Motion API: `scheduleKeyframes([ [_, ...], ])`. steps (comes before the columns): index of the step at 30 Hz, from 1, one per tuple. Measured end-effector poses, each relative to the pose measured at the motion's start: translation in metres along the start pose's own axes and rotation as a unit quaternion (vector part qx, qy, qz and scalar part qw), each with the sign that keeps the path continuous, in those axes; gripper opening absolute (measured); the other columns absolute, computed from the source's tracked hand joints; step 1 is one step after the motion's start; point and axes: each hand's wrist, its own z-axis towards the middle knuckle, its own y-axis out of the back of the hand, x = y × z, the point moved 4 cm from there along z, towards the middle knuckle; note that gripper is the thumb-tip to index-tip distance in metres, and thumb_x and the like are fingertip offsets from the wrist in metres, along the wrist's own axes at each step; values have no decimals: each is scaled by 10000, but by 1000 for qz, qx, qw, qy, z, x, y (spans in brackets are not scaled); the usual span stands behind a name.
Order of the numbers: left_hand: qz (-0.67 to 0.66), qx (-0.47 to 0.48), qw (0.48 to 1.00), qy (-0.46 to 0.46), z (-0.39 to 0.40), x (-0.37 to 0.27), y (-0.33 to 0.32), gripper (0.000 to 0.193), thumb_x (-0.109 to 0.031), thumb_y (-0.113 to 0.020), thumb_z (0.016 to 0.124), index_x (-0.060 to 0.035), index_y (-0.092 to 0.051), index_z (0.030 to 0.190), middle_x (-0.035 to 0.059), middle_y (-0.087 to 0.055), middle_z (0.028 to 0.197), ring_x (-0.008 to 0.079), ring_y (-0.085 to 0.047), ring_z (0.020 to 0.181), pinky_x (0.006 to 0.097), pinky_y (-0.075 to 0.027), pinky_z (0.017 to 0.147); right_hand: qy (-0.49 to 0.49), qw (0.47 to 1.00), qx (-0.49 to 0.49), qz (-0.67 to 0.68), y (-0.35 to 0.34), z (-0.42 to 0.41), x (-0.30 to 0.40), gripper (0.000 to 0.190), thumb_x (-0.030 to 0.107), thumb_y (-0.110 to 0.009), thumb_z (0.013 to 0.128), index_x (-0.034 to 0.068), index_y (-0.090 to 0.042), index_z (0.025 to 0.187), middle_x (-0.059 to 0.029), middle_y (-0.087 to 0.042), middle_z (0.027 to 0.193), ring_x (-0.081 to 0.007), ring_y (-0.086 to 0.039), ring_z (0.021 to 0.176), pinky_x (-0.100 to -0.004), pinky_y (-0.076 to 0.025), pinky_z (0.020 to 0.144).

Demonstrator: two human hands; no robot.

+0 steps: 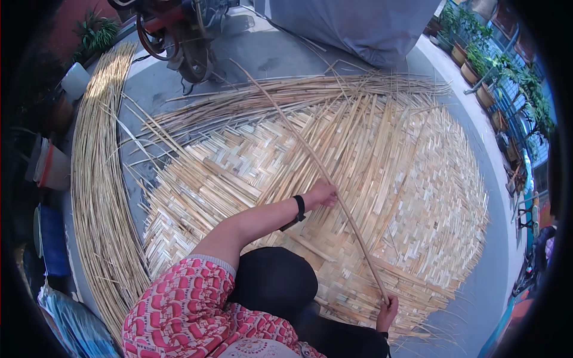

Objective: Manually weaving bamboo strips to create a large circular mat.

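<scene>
A long reed stalk (309, 150) runs slantwise across the head view, from the far middle down to the lower right. My left hand (322, 194), with a black band on its wrist, grips the stalk near its middle. Close to my right knee, my right hand (388, 308) has hold of its near end. Beneath both hands spreads a large mat (434, 201) woven from flat, split reed strips in a herringbone pattern. Loose split strips (358, 147) lie across the mat's middle, and more strips (224, 183) stick out at its left side.
Whole reed stalks lie in a long bundle (98, 188) on the left and another pile (268, 91) beyond the mat. Farther off stand a wheeled machine (192, 53) and a grey-covered object (353, 27). Potted plants (474, 67) line the right, containers (56, 165) the left.
</scene>
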Motion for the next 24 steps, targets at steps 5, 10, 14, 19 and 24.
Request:
scheduleKeyframes([
  [5, -56, -74, 993, -78, -16, -48, -10, 146, -177, -612, 948, -47, -546, 956, 109, -636, 894, 174, -669, 743, 304, -561, 580, -38, 999, 17, -6, 0, 13, 74, 360, -102, -551, 754, 9, -593, 1094, -71, -572, 999, -179, -558, 920, -301, -452, 854],
  [10, -142, 1, 990, -15, -66, -11, -87, 184, -162, -450, 1018, -32, -386, 1132, 128, -590, 1005, 252, -683, 885, 398, -598, 757, 173, 976, 85, -105, -74, 72, 201, 406, -22, -608, 855, 26, -571, 1256, -155, -629, 1093, -322, -608, 997, -375, -471, 896],
  [14, -199, 34, 979, -40, -89, 25, -92, 160, -93, -438, 1004, 4, -381, 1118, 156, -573, 1016, 288, -667, 951, 394, -608, 812, 163, 966, 189, -72, -98, 96, 252, 437, 44, -633, 890, 29, -532, 1315, -165, -592, 1187, -305, -592, 1063, -371, -459, 945],
  [19, -187, -134, 963, -137, -34, -61, 51, 77, -81, -457, 992, -18, -473, 1033, 114, -585, 918, 242, -651, 809, 384, -575, 682, 82, 987, 116, -77, 1, 86, 225, 368, 73, -580, 961, 49, -548, 1327, -113, -582, 1234, -221, -595, 1086, -340, -473, 927],
  [24, 120, -369, 891, -235, -2, -206, 237, 249, -152, -548, 984, 50, -543, 1129, 169, -650, 935, 270, -674, 766, 377, -574, 661, -31, 984, 50, -165, 142, 73, 212, 264, -6, -527, 971, -11, -587, 1228, -48, -597, 1085, -112, -552, 938, -240, -456, 836],
])
